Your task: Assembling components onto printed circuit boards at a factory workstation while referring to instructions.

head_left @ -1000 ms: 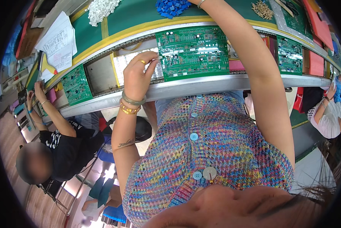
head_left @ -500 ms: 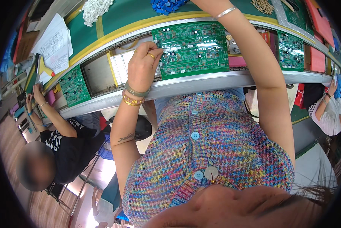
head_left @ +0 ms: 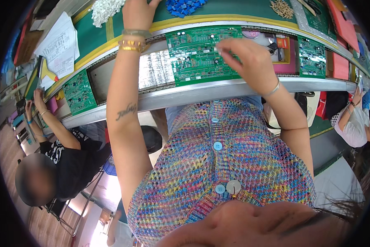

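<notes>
A green circuit board with many small parts lies in the rail track in front of me. Over its right half is my right hand, thumb and fingertips drawn together just above the surface. Whatever they pinch is too small to make out. My left hand reaches past the track to the far green surface, between a pile of white parts and a pile of blue block-shaped components. Its thumb points toward the blue pile; the other fingers are cut off by the upper edge.
Metal rails border the track. Further boards sit left and right. Tan parts lie at the far right, paper sheets at the left. A co-worker's hands are at the track's left end.
My left hand has left the board and moved up toward the far piles. My right hand has come back from the far side to over the board.
</notes>
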`<state>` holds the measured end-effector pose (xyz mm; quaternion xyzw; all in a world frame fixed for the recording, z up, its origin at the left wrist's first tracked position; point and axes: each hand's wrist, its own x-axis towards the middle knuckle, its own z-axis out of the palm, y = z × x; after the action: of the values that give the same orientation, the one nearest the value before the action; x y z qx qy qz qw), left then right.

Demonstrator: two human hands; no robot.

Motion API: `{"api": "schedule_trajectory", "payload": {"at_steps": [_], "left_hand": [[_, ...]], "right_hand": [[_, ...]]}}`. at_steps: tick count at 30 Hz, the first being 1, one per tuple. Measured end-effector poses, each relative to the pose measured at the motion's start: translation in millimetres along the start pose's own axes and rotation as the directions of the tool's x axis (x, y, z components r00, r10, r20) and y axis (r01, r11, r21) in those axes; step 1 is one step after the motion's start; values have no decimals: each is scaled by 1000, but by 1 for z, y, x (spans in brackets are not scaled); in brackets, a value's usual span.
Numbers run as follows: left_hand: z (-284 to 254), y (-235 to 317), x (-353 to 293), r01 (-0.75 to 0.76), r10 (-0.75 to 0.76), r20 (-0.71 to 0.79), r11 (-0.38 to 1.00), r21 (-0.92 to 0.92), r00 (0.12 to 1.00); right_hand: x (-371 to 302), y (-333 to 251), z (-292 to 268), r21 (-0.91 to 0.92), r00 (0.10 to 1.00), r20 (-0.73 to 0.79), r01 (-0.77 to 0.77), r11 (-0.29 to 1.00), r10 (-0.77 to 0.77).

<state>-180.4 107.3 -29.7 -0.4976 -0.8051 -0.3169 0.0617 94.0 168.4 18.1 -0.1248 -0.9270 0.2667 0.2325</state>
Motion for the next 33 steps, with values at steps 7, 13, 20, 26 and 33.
{"api": "schedule_trajectory", "payload": {"at_steps": [7,13,20,26,33], "left_hand": [[-7,11,7,186,-176,98,977,-107,980],[-53,21,-48,124,-58,206,937,-326,977],[-93,51,-121,190,-91,321,937,-292,943],[-90,71,-163,174,-88,350,960,-220,933],[-71,78,-174,8,40,299,988,-156,953]], "right_hand": [[-43,-11,14,-58,990,115,88,994,-80],[-42,-8,28,-63,982,163,109,992,-98],[-42,-10,32,-122,964,216,181,976,-152],[-41,-8,27,-109,966,205,185,977,-160],[-26,2,16,-111,994,16,109,988,-108]]}}
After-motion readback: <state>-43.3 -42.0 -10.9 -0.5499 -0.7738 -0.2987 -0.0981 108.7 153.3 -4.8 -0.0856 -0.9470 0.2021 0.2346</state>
